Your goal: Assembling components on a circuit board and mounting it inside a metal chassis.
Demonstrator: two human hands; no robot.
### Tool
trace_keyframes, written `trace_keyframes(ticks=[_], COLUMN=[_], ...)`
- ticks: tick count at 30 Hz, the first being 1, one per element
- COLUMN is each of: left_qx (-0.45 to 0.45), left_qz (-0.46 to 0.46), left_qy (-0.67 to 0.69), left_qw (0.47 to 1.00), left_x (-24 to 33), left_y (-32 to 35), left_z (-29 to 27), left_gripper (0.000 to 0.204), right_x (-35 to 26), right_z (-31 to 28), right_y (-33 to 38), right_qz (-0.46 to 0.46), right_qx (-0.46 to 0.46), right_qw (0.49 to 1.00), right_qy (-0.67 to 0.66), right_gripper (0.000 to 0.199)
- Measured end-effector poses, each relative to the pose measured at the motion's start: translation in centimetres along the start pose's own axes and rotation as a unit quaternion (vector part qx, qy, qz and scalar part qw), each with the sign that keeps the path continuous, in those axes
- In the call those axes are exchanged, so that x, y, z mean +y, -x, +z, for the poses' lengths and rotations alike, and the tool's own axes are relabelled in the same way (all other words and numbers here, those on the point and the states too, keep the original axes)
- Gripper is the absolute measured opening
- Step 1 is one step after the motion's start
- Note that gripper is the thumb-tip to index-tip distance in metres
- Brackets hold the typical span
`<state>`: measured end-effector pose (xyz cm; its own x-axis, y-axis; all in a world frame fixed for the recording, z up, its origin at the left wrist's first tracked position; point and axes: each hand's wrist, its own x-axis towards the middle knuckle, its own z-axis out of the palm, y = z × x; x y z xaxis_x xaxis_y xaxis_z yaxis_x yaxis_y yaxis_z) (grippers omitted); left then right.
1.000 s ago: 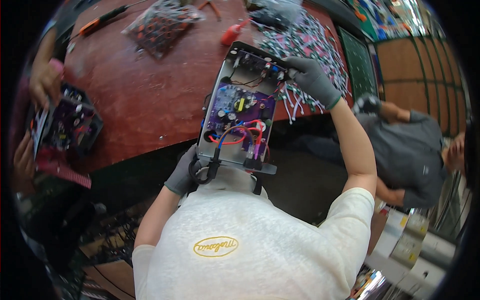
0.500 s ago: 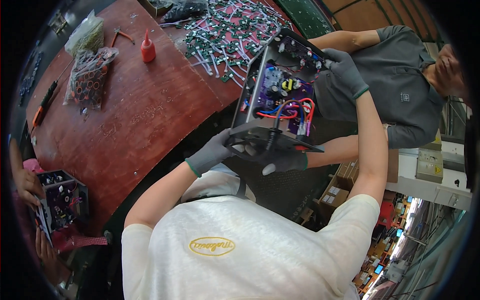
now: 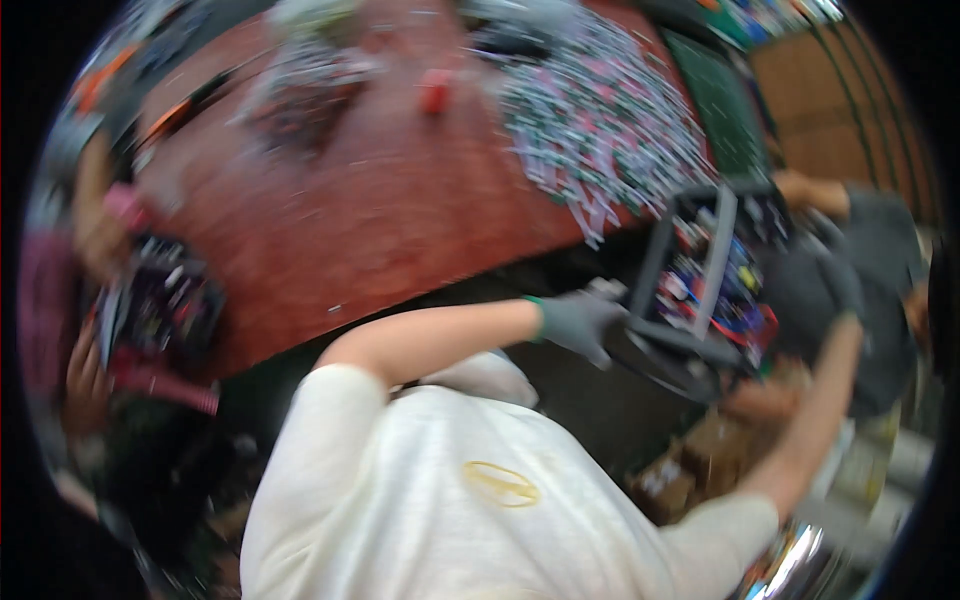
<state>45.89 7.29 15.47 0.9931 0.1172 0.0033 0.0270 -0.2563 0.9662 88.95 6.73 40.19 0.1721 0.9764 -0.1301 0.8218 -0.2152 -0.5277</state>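
Two gloved hands hold one thing between them, an open electronics chassis (image 3: 712, 285) with a dark frame and coloured parts and wires inside. The left hand (image 3: 580, 322), in a grey glove with a green cuff, comes in from the left on a bare forearm that is stretched almost level, and its fingers are closed on the lower left corner of the chassis, beside a dark round part at the bottom end. The right hand (image 3: 838, 280), also in a grey glove, is raised at the end of an arm that climbs from the lower right, and it is pressed on the right side of the chassis; the picture is blurred there, so I cannot tell how firmly its fingers are closed. The chassis is off the desk (image 3: 400, 200), beyond its right edge, tilted, in front of a person in a grey shirt (image 3: 880, 240). Inside it I see a purple board, some red wires and small yellow and blue parts, but the blur hides the details. On the red-brown desk lies a wide heap of small cable pieces (image 3: 600, 110), near a small red bottle (image 3: 436, 92). At the far left, another person's hands (image 3: 85, 375) are at a second dark device (image 3: 160, 305).
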Motion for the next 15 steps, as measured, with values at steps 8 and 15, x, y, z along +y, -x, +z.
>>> trace_keyframes(ticks=[8, 15], left_qx=[0.199, 0.538], left_qz=[-0.119, -0.166], left_qy=[0.039, 0.177], left_qw=[0.972, 0.807], left_x=[-2.8, -2.5], left_y=[7.1, 21.1], left_z=[-2.1, -2.4], left_gripper=[0.07, 0.051], right_x=[-28.0, -43.8], right_z=[6.5, 28.5], right_y=[-1.8, -2.8], right_qz=[-0.283, -0.681], right_qx=[0.019, -0.027], right_qw=[0.91, 0.668], right_qy=[0.302, 0.298], right_gripper=[0.043, 0.032])
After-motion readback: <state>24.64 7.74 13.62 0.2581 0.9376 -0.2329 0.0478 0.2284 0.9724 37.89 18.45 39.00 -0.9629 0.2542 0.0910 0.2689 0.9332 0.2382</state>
